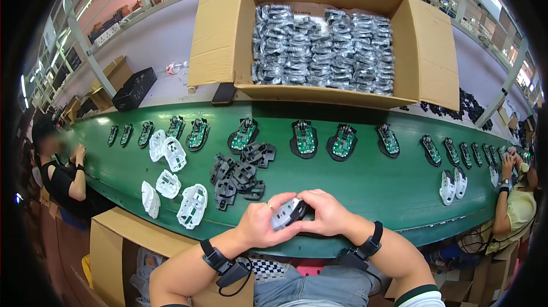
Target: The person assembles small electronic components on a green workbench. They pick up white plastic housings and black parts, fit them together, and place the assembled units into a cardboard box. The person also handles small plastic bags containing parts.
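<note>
Close to my body, over the near edge of the green bench, both hands hold a grey-and-black mouse shell piece [286, 214]. My left hand [258, 225] is closed round its left side, and my right hand [327, 213] grips its right end. Fingers cover part of it. Just beyond my left hand lies a heap of black plastic parts [235, 174]. White shell pieces [193, 206] are scattered to the left of that heap. Across the bench runs a row of black mouse bases with green circuit boards [303, 139].
A large open carton [319, 94] of bagged black items stands at the back. A black crate [135, 89] sits back left, small black parts [456, 105] back right. White shells [447, 187] lie at right. Co-workers sit left [63, 175] and right [516, 198]. An open cardboard box [108, 244] is lower left.
</note>
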`<state>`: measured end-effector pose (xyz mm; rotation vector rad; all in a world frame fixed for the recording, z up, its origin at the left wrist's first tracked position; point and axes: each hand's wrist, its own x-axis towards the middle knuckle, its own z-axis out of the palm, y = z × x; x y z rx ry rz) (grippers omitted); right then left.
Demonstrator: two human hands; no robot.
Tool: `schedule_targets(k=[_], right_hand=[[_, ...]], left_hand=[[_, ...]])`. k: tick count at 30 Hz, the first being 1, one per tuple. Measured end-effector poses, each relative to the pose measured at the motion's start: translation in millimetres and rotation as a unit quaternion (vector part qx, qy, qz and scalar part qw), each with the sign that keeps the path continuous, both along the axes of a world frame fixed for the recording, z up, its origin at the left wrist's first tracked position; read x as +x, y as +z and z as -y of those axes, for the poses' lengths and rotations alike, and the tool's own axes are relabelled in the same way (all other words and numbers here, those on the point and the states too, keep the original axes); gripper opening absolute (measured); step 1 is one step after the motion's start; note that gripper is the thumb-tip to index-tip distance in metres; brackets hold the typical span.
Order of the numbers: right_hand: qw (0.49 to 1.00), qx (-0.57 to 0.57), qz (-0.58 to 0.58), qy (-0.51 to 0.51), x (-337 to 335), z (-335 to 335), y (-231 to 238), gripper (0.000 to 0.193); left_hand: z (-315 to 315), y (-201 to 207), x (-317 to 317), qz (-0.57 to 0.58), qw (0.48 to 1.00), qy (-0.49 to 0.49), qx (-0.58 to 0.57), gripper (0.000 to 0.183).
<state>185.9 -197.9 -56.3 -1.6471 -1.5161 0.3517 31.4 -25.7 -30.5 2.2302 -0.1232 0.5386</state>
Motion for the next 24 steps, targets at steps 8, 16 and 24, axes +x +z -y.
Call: schedule_targets(k=[8,16,24], right_hand=[[0.998,-0.022,-0.049,-0.043,-7,-1,7,0.053],[0.988,0.039,-0.15,-0.029,-3,-3,19,0.039],[0.951,-0.027,-0.305,0.049,-10,3,31,0.019]], left_hand=[[13,1,3,0.049,0.995,0.067,0.06,0.053],[5,23,10,0.131,0.981,0.093,0.11,0.019],[4,11,-6,0.042,0.994,0.094,-0.044,0.017]])
